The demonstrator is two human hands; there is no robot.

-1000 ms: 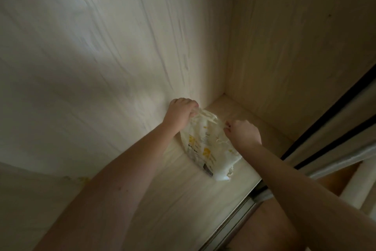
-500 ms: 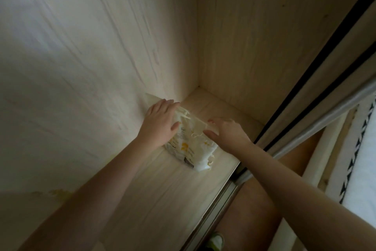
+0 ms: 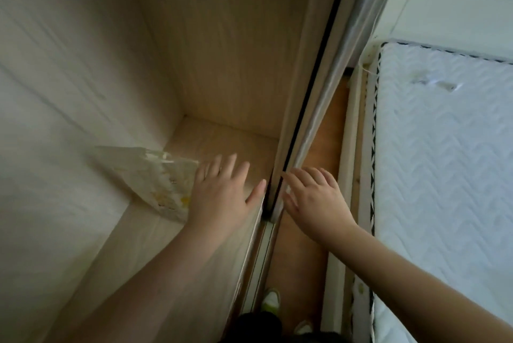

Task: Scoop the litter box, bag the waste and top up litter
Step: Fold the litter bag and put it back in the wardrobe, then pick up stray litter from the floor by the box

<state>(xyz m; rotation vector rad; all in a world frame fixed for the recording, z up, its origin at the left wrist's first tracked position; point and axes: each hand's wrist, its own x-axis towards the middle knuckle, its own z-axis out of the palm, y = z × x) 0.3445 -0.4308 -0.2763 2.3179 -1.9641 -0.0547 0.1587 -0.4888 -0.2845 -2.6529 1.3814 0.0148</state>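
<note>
A white bag with yellow print leans against the back wall on a pale wooden wardrobe shelf. My left hand hovers just right of the bag, palm down and fingers spread, holding nothing. My right hand is also empty with fingers apart, its fingertips at the edge of the sliding wardrobe door. Neither a litter box nor a scoop is in view.
The door's dark track edge runs down between my hands. A white quilted mattress lies at the right on a pale frame, with a strip of orange floor between it and the wardrobe. My shoes show at the bottom.
Both hands have let go of the bag and pulled back to the right. The bag stays leaning on the shelf. The view has swung right, showing the door and the mattress.
</note>
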